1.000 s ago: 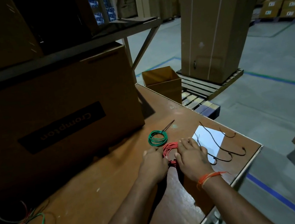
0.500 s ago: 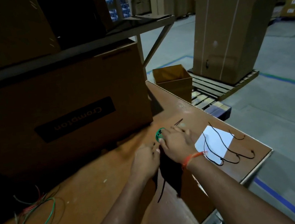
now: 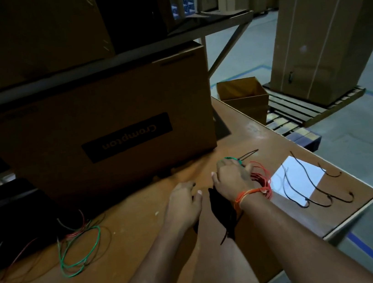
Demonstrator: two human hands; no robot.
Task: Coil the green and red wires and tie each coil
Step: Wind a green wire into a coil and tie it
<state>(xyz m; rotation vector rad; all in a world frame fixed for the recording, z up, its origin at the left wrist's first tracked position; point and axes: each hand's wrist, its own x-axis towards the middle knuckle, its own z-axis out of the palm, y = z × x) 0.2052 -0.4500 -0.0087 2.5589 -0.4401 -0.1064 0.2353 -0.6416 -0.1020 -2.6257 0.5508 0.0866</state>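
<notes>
My right hand (image 3: 231, 179) grips the red wire coil (image 3: 261, 178), which shows along the hand's right side down to the wrist. Only a short arc of the green coil (image 3: 231, 158) peeks out past the fingertips, with a black tie end (image 3: 250, 153) sticking out beyond it. My left hand (image 3: 184, 202) rests on the brown table (image 3: 152, 278) just to the left, fingers loosely curled and holding nothing I can see. A dark bundle of black ties (image 3: 222, 213) lies between my wrists.
Loose green and red wires (image 3: 81, 249) lie at the table's left. Several black ties lie across a white sheet (image 3: 305, 172) near the right edge. A large Crompton carton (image 3: 107, 128) stands close behind; a small open box (image 3: 244, 99) and a pallet with a tall carton (image 3: 323, 33) lie beyond.
The red coil has moved from between both hands into my right hand, which shifted back over the green coil. My left hand let go and drew slightly left.
</notes>
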